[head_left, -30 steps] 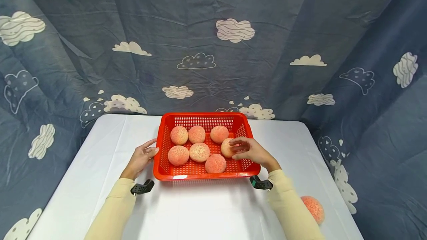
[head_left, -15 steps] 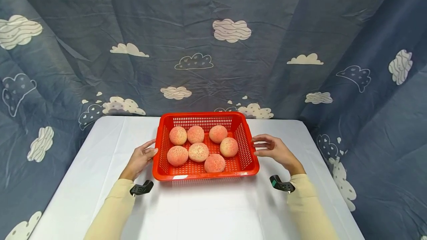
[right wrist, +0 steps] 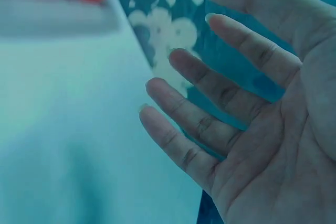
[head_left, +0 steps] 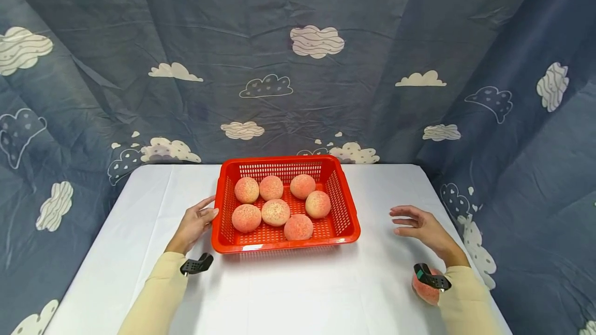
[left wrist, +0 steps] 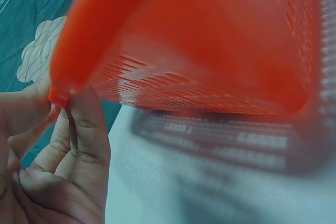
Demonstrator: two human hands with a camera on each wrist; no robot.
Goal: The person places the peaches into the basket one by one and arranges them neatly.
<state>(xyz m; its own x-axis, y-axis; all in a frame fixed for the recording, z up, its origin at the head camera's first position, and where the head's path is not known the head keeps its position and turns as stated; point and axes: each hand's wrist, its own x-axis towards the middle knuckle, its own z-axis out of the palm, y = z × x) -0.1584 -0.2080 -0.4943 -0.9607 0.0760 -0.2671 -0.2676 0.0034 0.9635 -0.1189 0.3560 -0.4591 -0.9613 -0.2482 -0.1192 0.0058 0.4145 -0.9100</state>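
A red plastic basket [head_left: 285, 246] with slotted walls stands on the white table. Inside it lie several round, speckled pink-and-yellow peaches [head_left: 276, 213]. At the basket's left side, my left hand [head_left: 190, 226] pinches the rim between thumb and fingers; the left wrist view shows the red rim [left wrist: 79, 40] caught there. My right hand [head_left: 430, 231] hovers over the table to the right of the basket, apart from it. Its fingers [right wrist: 226, 93] are spread and relaxed, holding nothing. One more peach [head_left: 425, 292] lies near the right table edge, partly hidden by the right wrist's camera.
A white cloth covers the table [head_left: 288, 293]. Behind it and along both sides hangs a dark blue curtain [head_left: 363, 102] printed with clouds. Black cameras sit on both wrists, such as the left wrist camera [head_left: 196, 264].
My right hand has left the peach at the basket's right side, passed over the rim and moved right and toward me. My left hand stays on the rim.
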